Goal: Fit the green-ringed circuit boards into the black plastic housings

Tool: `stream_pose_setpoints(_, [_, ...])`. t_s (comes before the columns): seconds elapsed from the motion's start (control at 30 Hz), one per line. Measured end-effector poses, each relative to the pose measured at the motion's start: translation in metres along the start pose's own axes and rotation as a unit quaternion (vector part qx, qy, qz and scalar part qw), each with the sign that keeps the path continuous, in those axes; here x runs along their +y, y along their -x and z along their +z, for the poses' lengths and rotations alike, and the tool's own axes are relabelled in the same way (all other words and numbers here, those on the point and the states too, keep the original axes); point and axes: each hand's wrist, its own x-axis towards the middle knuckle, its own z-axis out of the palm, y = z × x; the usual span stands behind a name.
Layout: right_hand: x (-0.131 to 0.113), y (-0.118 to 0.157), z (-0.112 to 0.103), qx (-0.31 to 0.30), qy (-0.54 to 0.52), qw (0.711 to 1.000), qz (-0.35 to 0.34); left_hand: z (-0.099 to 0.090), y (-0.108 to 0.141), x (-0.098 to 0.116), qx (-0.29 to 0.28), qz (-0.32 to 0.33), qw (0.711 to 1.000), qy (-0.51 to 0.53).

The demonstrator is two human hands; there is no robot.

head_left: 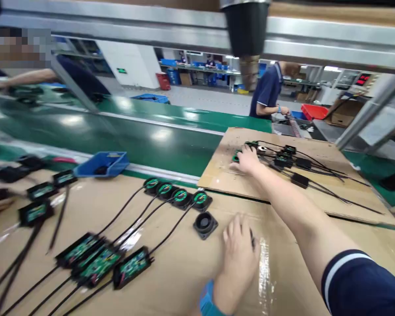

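My right hand [248, 159] reaches far forward over the raised cardboard sheet, fingers curled down around a small fan frame with a green ring board [236, 157]. My left hand [239, 248], with a blue wristband, is bent low over the near cardboard; a dark piece [252, 239] shows by its thumb, too blurred to name. Left of it lies a square black fan [205, 223]. Behind that stands a row of several fan frames with green ring boards [181, 197], wired by black cables to open black boxes holding green circuit boards [100, 263].
On the raised cardboard sheet [217, 175] lie more black boxes [299, 180] with cables. A blue tray [102, 164] borders the green conveyor [158, 136]. A black tool [246, 28] hangs overhead near a metal rail. Co-workers stand across the line and at far left.
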Motion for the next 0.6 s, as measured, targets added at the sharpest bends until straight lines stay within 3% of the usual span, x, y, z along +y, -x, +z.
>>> stream_pose_setpoints(0.13, [-0.023,-0.014,0.011,-0.001,0.020,1.000,0.010,-0.001,0.006,0.011,-0.088,-0.042,0.995,0.015])
stream_pose_setpoints(0.33, [0.003,0.016,0.013,0.023,0.067,0.994,-0.082,-0.005,-0.007,0.018,-0.094,-0.046,0.994,0.003])
stream_pose_setpoints(0.43, [0.022,0.048,-0.008,0.045,-0.015,0.995,-0.083,-0.005,-0.013,0.014,-0.079,-0.032,0.996,0.014])
stream_pose_setpoints(0.5, [0.036,0.071,-0.028,0.093,-0.111,0.989,-0.036,-0.002,-0.016,0.010,-0.068,-0.031,0.997,0.020])
stream_pose_setpoints(0.6, [0.060,0.113,-0.066,0.189,-0.242,0.950,0.061,0.007,-0.019,0.000,-0.044,-0.027,0.998,0.038])
